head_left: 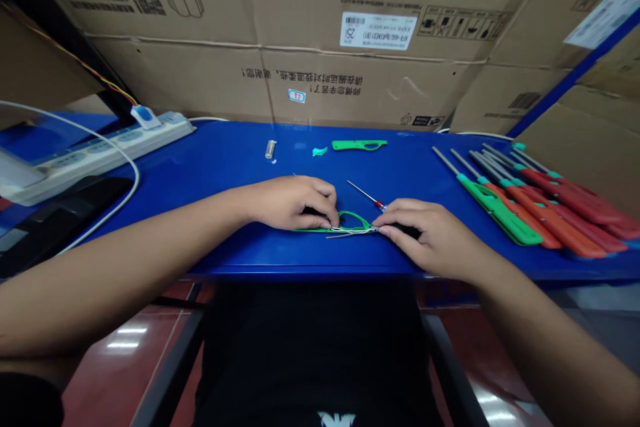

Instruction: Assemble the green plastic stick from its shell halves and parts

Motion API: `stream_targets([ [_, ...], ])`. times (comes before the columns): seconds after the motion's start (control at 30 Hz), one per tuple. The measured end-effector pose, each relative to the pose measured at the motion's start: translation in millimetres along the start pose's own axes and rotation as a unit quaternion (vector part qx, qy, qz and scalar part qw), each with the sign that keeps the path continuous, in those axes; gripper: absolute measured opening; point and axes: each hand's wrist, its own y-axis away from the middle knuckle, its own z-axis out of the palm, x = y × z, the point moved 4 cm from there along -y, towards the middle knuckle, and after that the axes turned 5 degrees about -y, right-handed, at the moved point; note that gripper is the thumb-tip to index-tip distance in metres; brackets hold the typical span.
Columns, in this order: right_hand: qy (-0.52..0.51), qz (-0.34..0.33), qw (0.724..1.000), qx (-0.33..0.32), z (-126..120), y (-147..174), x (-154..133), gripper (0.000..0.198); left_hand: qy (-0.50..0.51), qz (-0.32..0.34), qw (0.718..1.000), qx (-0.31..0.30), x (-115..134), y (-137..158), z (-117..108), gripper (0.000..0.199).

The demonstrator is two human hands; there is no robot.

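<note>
Green lighter shell (356,215): sitting between both hands near the blue tabletop's (240,247) front edge, its slim plastic curving into a loop
Left hand (295,203): holding thumb and fingertips nearly together, pinching the shell beside the loop
Right hand (425,230): pinching the shell's narrow end, finger gap almost nil
White wire (350,231): running thin along the shell; a loosening pinch could be letting it spring out
Screwdriver (373,200): pointing its slender metal shaft away, red handle lying beside the right fingers; a nudge could be rolling it
Second green shell (360,145), metallic cylinder (271,149): lying beyond
Long-nosed lighters (555,213): clustering rightward, glossy orange, red and green
Carton (200,73): standing behind, creased cardboard
</note>
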Motion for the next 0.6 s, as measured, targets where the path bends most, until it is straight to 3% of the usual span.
stream_targets([
  [0.47, 0.003, 0.007, 1.0, -0.016, 1, -10, 4, 0.014, 0.002, 0.008, 1.0, 0.024, 4, -1, -2, 0.02],
  [0.6, 0.049, -0.046, 0.998, -0.01, 6, -12, -7, 0.023, 0.001, 0.012, 1.0, 0.029, 6, -2, -2, 0.018],
])
